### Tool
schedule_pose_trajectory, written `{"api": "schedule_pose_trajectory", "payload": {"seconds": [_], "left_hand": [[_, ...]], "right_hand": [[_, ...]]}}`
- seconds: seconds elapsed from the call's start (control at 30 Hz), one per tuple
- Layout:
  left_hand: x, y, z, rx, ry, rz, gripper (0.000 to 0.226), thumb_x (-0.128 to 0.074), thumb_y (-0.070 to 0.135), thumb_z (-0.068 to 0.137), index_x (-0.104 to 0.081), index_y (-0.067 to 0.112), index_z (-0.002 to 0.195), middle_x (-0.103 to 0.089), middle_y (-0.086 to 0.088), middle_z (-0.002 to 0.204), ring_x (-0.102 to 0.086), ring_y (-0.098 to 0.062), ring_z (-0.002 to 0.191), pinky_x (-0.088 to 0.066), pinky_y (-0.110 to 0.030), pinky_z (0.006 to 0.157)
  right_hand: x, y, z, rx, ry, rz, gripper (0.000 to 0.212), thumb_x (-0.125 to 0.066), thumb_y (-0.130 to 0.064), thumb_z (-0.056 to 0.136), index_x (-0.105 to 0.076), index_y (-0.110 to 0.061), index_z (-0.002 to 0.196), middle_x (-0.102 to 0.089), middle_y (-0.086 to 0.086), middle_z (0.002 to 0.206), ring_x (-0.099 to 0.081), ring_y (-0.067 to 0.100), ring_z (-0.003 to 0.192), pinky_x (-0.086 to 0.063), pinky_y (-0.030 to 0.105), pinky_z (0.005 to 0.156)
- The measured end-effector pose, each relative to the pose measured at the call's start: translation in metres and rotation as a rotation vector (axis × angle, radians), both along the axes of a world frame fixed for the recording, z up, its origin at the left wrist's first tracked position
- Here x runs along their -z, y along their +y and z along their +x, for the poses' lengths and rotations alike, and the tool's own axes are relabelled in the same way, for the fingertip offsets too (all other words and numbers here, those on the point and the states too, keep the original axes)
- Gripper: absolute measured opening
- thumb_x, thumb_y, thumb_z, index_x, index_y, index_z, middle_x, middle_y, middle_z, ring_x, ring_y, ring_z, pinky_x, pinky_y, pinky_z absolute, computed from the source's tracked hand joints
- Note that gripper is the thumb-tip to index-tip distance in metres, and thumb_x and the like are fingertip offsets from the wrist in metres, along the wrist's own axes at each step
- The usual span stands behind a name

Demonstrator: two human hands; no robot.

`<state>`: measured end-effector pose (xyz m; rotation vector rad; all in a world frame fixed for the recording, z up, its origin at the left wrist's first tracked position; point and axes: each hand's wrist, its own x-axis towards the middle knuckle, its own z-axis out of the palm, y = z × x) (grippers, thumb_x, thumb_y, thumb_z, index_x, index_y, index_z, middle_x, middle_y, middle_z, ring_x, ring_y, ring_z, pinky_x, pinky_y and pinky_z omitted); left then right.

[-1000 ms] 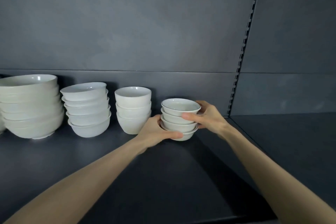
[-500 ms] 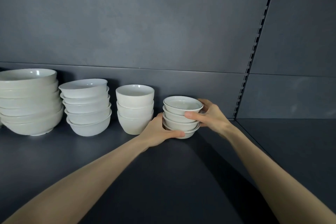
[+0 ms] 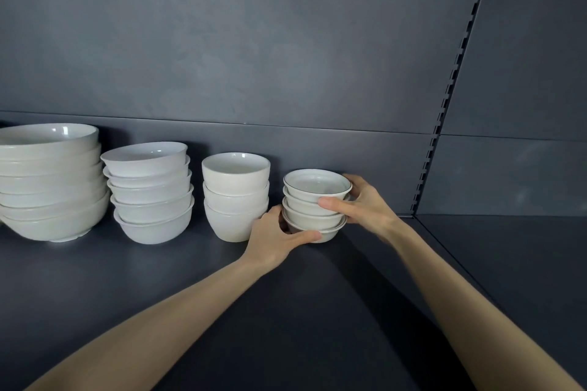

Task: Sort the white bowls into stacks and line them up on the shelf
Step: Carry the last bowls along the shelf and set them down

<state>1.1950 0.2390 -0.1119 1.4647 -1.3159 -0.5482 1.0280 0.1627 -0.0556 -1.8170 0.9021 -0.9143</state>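
both hands (image 3: 276,240) (image 3: 365,205) grip small bowl stack (image 3: 314,203), fingers (image 3: 333,202) across front.

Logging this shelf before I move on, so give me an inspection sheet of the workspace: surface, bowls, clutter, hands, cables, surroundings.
Surface: dark grey shelf, matte, bowls lined along the back.
Job's things: four white stacks in a row, largest at left: wide bowl stack, medium bowl stack, three deep bowls, four small dark-rimmed bowls at right.
Clutter: nothing seen.
Hands: left hand grips the small stack's base; right hand grips its upper bowls.
Cables: nothing seen.
Surroundings: grey back panel; slotted upright at right.
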Motion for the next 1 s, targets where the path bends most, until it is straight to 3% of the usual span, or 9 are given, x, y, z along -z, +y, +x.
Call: {"api": "schedule_pose_trajectory", "payload": {"seconds": [0.23,0.53,0.77,1.0], "left_hand": [[0.0025,-0.0012,0.0008,0.023,0.072,-0.009,0.052,-0.087,0.027,0.066,-0.056,0.025,0.108,-0.064,0.019,0.097,-0.061,0.005,0.090,-0.049,-0.007,0.072],[0.0061,-0.0048,0.0047,0.068,0.147,-0.014,0.056,-0.086,0.023,0.066,-0.059,0.019,0.114,-0.068,0.011,0.106,-0.065,-0.002,0.099,-0.053,-0.017,0.082],[0.0064,-0.0046,0.0047,0.078,0.174,-0.015,0.055,-0.086,0.021,0.066,-0.058,0.022,0.113,-0.068,0.011,0.108,-0.065,-0.003,0.100,-0.052,-0.019,0.085],[0.0060,-0.0046,0.0050,0.079,0.163,-0.007,0.058,-0.086,0.023,0.066,-0.059,0.020,0.117,-0.068,0.012,0.110,-0.064,-0.001,0.100,-0.051,-0.013,0.078]], "right_hand": [[0.0038,-0.0015,-0.0010,-0.017,-0.024,0.009,0.068,-0.081,-0.029,0.072,-0.046,-0.021,0.130,-0.062,-0.011,0.115,-0.062,0.005,0.103,-0.057,0.032,0.083],[0.0075,-0.0042,0.0011,-0.017,-0.056,0.004,0.063,-0.081,-0.027,0.072,-0.048,-0.022,0.125,-0.062,-0.014,0.113,-0.062,0.005,0.104,-0.056,0.035,0.088],[0.0092,-0.0067,0.0001,-0.017,-0.036,-0.001,0.080,-0.083,-0.041,0.061,-0.048,-0.021,0.130,-0.062,-0.011,0.119,-0.061,0.008,0.109,-0.054,0.040,0.093],[0.0077,-0.0045,-0.0007,-0.020,-0.010,-0.004,0.090,-0.081,-0.049,0.055,-0.046,-0.021,0.132,-0.061,-0.013,0.118,-0.061,0.008,0.109,-0.054,0.041,0.093]]}}
